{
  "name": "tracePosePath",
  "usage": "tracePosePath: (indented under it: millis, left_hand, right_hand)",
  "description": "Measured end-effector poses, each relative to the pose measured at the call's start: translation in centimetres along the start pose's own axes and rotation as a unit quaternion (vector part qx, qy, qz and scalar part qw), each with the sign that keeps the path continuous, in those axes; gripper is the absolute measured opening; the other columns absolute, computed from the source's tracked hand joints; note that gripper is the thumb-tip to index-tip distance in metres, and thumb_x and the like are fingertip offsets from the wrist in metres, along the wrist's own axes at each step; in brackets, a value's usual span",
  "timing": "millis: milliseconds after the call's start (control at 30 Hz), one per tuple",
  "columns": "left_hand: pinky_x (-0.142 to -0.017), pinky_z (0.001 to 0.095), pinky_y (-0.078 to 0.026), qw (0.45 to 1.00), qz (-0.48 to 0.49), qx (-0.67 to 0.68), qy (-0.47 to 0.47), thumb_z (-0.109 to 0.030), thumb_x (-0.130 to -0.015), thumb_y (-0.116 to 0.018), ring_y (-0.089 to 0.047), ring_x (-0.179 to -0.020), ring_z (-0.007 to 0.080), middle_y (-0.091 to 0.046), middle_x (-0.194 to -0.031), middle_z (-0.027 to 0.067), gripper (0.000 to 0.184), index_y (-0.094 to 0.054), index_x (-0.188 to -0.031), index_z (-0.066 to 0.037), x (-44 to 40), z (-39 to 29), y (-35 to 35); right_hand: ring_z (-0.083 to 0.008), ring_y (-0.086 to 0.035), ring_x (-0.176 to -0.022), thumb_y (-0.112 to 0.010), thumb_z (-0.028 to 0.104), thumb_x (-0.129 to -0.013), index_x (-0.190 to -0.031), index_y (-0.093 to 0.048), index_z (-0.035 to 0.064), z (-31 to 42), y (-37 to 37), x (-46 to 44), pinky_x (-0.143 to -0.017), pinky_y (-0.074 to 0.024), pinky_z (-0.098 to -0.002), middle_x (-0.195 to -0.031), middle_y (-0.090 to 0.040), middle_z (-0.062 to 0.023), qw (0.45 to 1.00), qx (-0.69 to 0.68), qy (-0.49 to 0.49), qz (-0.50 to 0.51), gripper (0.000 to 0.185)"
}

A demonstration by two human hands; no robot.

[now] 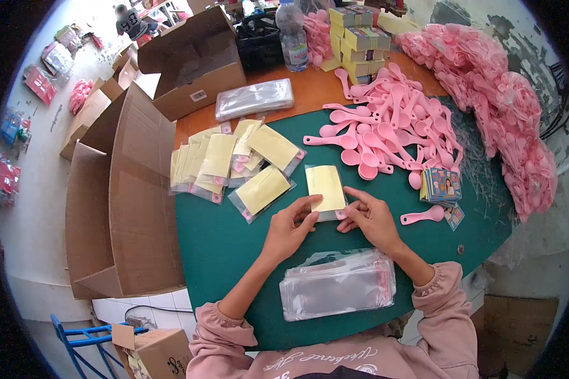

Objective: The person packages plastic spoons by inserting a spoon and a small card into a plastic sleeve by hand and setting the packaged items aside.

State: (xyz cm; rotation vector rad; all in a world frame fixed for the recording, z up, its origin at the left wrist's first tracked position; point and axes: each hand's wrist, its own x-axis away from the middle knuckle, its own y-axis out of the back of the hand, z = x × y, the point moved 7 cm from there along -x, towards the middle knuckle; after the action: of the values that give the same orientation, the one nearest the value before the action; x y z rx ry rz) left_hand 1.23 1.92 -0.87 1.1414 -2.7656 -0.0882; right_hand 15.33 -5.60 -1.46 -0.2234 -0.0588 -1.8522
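Both of my hands are at a clear plastic packet (pixel 324 183) with a pale yellow card inside and a bit of pink showing at its lower right corner. My left hand (pixel 293 222) pinches the lower left edge. At the lower right corner, my right hand (pixel 372 220) grips with thumb and fingers, index finger along the edge. Below them lies a stack of clear plastic bags (pixel 335 287). Similar filled packets (pixel 259 189) lie spread to the left. A single pink spoon (pixel 422 215) rests right of my right hand, beside a stack of printed cards (pixel 441 187).
Loose pink spoons (pixel 392 126) are heaped at the back right, near bulky bags of spoons (pixel 487 95). Card stacks (pixel 363 47), a bottle (pixel 292 38) and a plastic-wrapped bundle (pixel 255 99) stand behind. Open cardboard boxes (pixel 146 189) border the left side. A person (pixel 133 24) is far back.
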Motion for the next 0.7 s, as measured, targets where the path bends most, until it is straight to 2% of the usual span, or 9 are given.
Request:
tracePosePath:
  millis: [167,233,333,367,433,500,567,633,700]
  left_hand:
    - [-0.063,0.0307,-0.048,0.918,-0.137,-0.319,-0.191,-0.017,-0.086,-0.055,-0.060,-0.075,0.0167,-0.063,-0.080,0.0104,0.026,-0.057,-0.111,-0.008,-0.7,-6.2,9.8]
    - [-0.074,0.0379,-0.046,0.810,-0.356,-0.430,-0.178,-0.030,-0.088,-0.048,-0.060,-0.087,0.0294,-0.062,-0.091,0.0171,0.034,-0.057,-0.110,-0.005,-1.4,-3.7,20.7]
    - [-0.090,0.0369,-0.038,0.796,-0.409,-0.437,-0.089,-0.042,-0.092,-0.034,-0.050,-0.108,0.0285,-0.051,-0.118,0.0184,0.049,-0.048,-0.119,-0.003,-1.9,-3.5,28.7]
    - [-0.090,0.0369,-0.038,0.795,-0.409,-0.438,-0.093,-0.042,-0.092,-0.034,-0.050,-0.108,0.0285,-0.051,-0.118,0.0184,0.049,-0.048,-0.119,-0.003,-3.0,0.0,32.3]
    - [-0.093,0.0331,-0.035,0.989,-0.140,-0.017,0.053,-0.050,-0.092,-0.029,-0.050,-0.104,0.0204,-0.054,-0.115,0.0122,0.062,-0.048,-0.119,0.002,-7.1,9.9,35.9]
    - [-0.103,0.0362,-0.022,0.988,-0.117,-0.097,0.002,-0.051,-0.091,-0.026,-0.026,-0.128,0.0314,-0.035,-0.134,0.0218,0.064,-0.035,-0.131,-0.002,-6.4,5.7,28.6]
    - [-0.101,0.0318,-0.024,0.980,-0.152,-0.121,0.035,-0.056,-0.090,-0.028,-0.039,-0.117,0.0222,-0.043,-0.127,0.0126,0.070,-0.036,-0.129,0.001,-6.9,8.5,30.2]
    - [-0.107,0.0342,-0.009,0.877,-0.258,-0.390,0.107,-0.058,-0.086,-0.033,-0.006,-0.135,0.0269,-0.025,-0.139,0.0228,0.076,-0.025,-0.136,-0.002,-4.5,4.3,26.5]
    - [-0.106,0.0337,-0.014,0.921,-0.232,-0.314,-0.015,-0.055,-0.085,-0.041,-0.019,-0.132,0.0259,-0.030,-0.136,0.0218,0.076,-0.024,-0.136,-0.001,-5.0,3.5,25.3]
  right_hand:
    - [-0.0146,-0.061,-0.067,-0.049,0.005,-0.086,-0.122,-0.042,-0.0027,2.4,-1.1,-2.1,-0.058,-0.0495,-0.0238,-0.083,-0.062,-0.0114,0.998,0.048,0.023,0.033,0.038]
    - [-0.0119,-0.060,-0.065,-0.052,0.010,-0.085,-0.118,-0.045,-0.0019,4.6,-2.3,-3.9,-0.055,-0.0466,-0.0229,-0.083,-0.062,-0.0088,0.985,0.146,0.076,0.047,0.036]
    - [-0.0167,-0.059,-0.069,-0.056,0.015,-0.084,-0.120,-0.043,-0.0001,5.2,-3.7,-8.7,-0.061,-0.0482,-0.0286,-0.082,-0.061,-0.0091,0.976,0.173,0.104,0.078,0.041]
    - [-0.0223,-0.059,-0.074,-0.058,0.017,-0.082,-0.119,-0.044,-0.0010,6.0,-4.4,-9.9,-0.067,-0.0474,-0.0324,-0.085,-0.061,-0.0127,0.927,0.307,0.209,0.051,0.044]
    - [-0.0279,-0.058,-0.079,-0.060,0.019,-0.080,-0.118,-0.044,-0.0018,6.6,-6.5,-10.9,-0.073,-0.0465,-0.0361,-0.089,-0.060,-0.0164,0.848,0.430,0.311,0.020,0.046]
    - [-0.0365,-0.054,-0.089,-0.062,0.023,-0.077,-0.117,-0.042,-0.0043,6.2,-8.1,-11.6,-0.083,-0.0418,-0.0403,-0.097,-0.055,-0.0230,0.822,0.465,0.330,-0.013,0.052]
    - [-0.0357,-0.053,-0.094,-0.064,0.021,-0.074,-0.116,-0.041,-0.0062,3.8,-8.7,-13.8,-0.085,-0.0408,-0.0404,-0.105,-0.052,-0.0253,0.884,0.404,0.235,-0.025,0.056]
    - [-0.0321,-0.055,-0.093,-0.065,0.021,-0.072,-0.116,-0.040,-0.0058,3.3,-8.6,-14.0,-0.083,-0.0430,-0.0387,-0.104,-0.054,-0.0230,0.919,0.345,0.173,-0.076,0.057]
    - [-0.0282,-0.056,-0.091,-0.065,0.021,-0.072,-0.115,-0.041,-0.0052,2.8,-9.0,-14.4,-0.080,-0.0446,-0.0359,-0.103,-0.056,-0.0208,0.941,0.310,0.127,-0.058,0.055]
